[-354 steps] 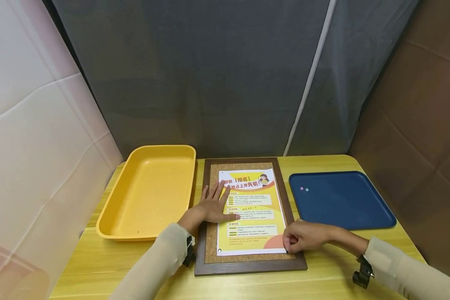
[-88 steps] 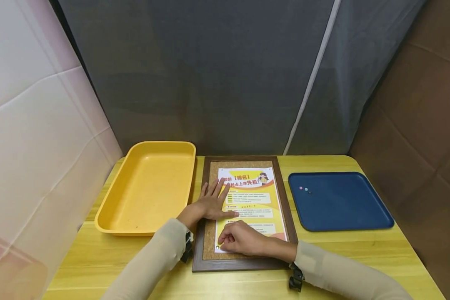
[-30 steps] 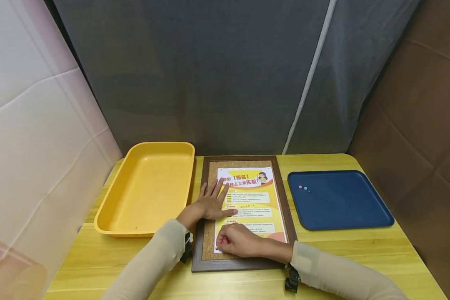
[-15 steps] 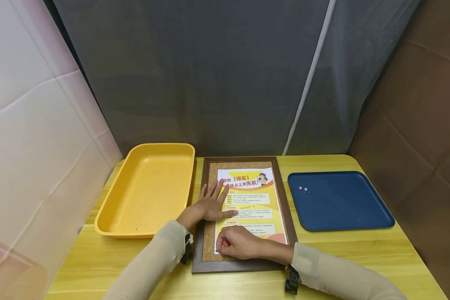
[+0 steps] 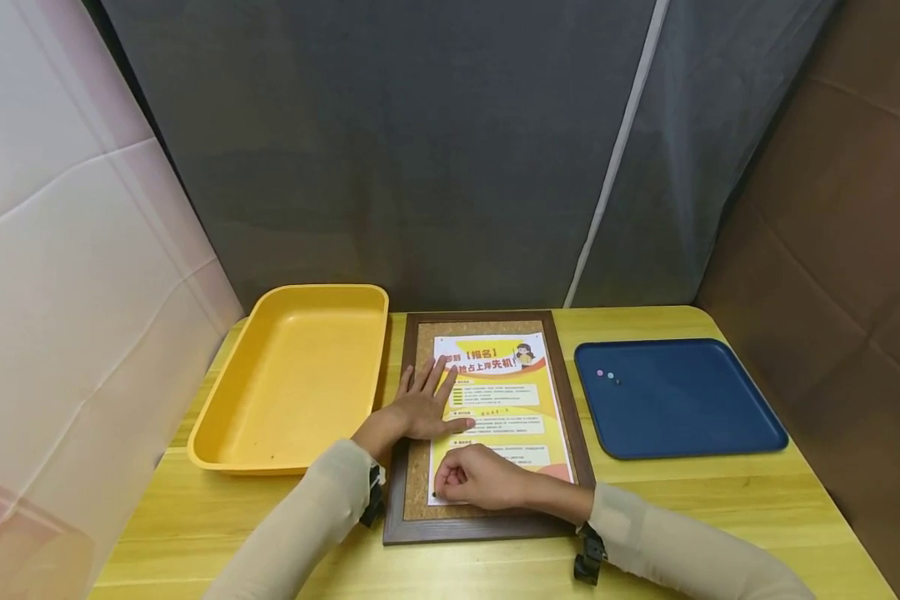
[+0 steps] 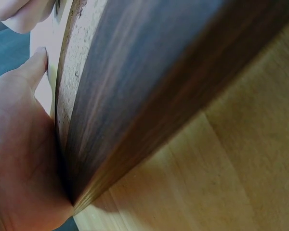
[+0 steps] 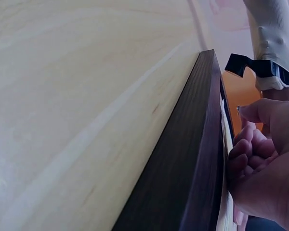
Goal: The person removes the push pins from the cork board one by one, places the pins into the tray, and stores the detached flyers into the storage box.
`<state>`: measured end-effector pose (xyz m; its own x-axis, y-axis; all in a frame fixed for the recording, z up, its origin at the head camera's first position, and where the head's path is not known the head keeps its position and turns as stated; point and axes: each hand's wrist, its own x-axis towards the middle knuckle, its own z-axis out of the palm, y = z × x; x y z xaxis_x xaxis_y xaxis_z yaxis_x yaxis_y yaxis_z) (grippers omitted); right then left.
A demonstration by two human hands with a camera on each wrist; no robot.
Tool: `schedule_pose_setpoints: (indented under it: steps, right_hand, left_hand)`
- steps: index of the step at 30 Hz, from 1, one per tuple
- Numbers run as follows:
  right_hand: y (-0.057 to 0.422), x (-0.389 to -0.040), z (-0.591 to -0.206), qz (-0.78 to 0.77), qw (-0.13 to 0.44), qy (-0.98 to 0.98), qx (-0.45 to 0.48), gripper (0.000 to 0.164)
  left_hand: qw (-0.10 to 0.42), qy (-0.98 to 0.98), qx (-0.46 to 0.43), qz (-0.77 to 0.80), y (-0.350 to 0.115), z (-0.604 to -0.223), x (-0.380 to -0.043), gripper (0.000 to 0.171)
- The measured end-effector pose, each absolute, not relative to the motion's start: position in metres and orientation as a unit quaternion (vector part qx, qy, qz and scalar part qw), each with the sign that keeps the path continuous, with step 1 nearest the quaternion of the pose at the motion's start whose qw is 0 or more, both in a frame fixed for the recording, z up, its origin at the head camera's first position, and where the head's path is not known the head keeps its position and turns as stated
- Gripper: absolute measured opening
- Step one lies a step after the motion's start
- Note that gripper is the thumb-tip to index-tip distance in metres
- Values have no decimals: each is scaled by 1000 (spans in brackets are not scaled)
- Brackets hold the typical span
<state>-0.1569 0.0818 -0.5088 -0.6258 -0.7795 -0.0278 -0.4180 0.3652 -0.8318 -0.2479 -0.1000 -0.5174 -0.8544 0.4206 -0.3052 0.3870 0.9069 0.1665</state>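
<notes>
A printed yellow-and-white poster lies on a cork board with a dark wooden frame. My left hand rests flat with spread fingers over the poster's left side and the board's left edge. Near the poster's lower left corner, my right hand has its fingers curled, thumb and index pinching a small thumbtack. The right wrist view shows that tack's metal glint at the thumb tip. In the left wrist view the frame's dark edge runs beside my left palm.
A deep yellow tray stands left of the board. To the right lies a shallow blue tray bearing a pink tack, a pale tack and a dark tack. Cloth walls enclose the wooden table.
Since the oldest frame, my right hand has moved from the poster's lower right corner to its lower left, and a dark tack has appeared on the blue tray. Lately the right fingers only shift slightly.
</notes>
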Motion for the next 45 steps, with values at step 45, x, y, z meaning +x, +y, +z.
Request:
schedule_pose_setpoints:
  steps: [45]
  right_hand:
    - [166,-187,-484,-461,217,807,-298,10]
  left_hand:
    - [179,961,205,51,-100,-517,-248,109]
